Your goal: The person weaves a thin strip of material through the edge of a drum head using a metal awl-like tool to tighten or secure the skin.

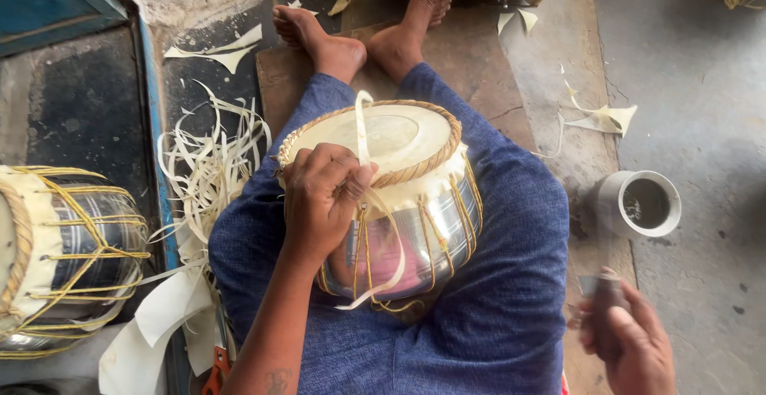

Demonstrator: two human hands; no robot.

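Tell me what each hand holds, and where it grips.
Left hand pinches a pale strap at the drum rim. Right hand holds a small dark object by its lower end; it is blurred.

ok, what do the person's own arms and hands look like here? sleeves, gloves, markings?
Both hands are bare: no gloves, rings or watch in view. The left hand leads to a bare left forearm with no sleeve and a small dark tattoo near the bottom edge. The right hand is motion-blurred, and its forearm is out of frame.
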